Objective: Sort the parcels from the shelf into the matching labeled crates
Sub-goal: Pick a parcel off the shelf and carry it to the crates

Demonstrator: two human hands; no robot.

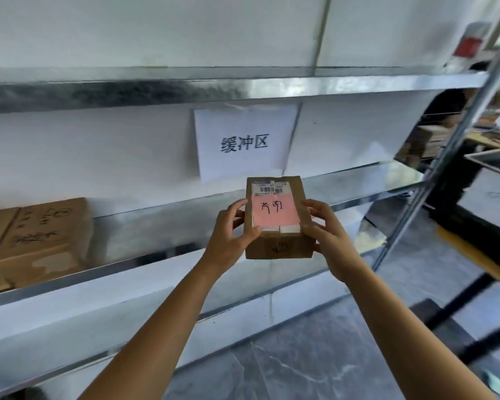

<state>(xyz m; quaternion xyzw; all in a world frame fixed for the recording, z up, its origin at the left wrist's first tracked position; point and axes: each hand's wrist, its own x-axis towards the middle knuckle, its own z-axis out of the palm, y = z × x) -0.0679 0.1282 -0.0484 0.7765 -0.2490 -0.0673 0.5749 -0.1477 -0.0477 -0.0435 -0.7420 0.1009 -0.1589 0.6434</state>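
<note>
A small brown cardboard parcel (277,246) with a pink handwritten label and a white barcode sticker on top is held in the air just in front of the metal shelf (358,180). My left hand (231,232) grips its left side, thumb on the top edge. My right hand (326,235) grips its right side, fingers curled over the top. No crates are in view.
A larger cardboard box (38,238) lies on the same shelf at the far left. A white paper sign (243,140) with printed characters hangs on the wall behind. A slanted metal upright (445,157) and another rack stand to the right. Grey floor lies below.
</note>
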